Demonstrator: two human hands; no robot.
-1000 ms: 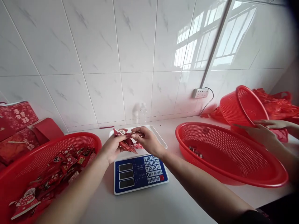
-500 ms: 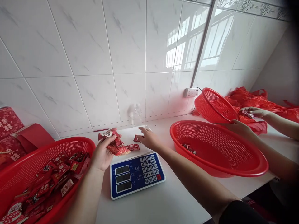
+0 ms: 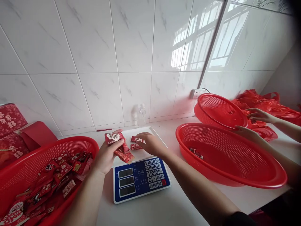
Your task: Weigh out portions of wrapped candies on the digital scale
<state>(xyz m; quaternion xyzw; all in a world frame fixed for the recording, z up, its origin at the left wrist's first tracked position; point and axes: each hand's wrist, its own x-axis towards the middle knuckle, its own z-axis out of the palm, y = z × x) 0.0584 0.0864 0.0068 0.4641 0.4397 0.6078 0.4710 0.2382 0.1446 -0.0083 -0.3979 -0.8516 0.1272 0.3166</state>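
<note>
My left hand (image 3: pixel 106 154) is closed round several red candy packets (image 3: pixel 123 153), the top one bearing a white label, held above the left part of the scale's white tray (image 3: pixel 150 129). Over the same tray, my right hand (image 3: pixel 150 142) has its fingers curled down on two small red candy packets (image 3: pixel 135 146); its fingertips are partly hidden. The scale's blue panel (image 3: pixel 141 179), with keys and three displays, faces me below both hands.
A red basket (image 3: pixel 92 141) of candy packets stands at left, beside red boxes (image 3: pixel 14 138). At right, a large red basket (image 3: pixel 218 179) holds a few packets. A co-worker's hands (image 3: pixel 260 115) are by a tilted basket (image 3: pixel 199 110) and red bags (image 3: pixel 279 102). A clear bottle (image 3: pixel 142 114) stands behind the tray.
My right hand has drawn the small packets closer together on the tray. My left hand keeps its packets. The co-worker's far hand no longer shows the packets it held. The view has shifted slightly left.
</note>
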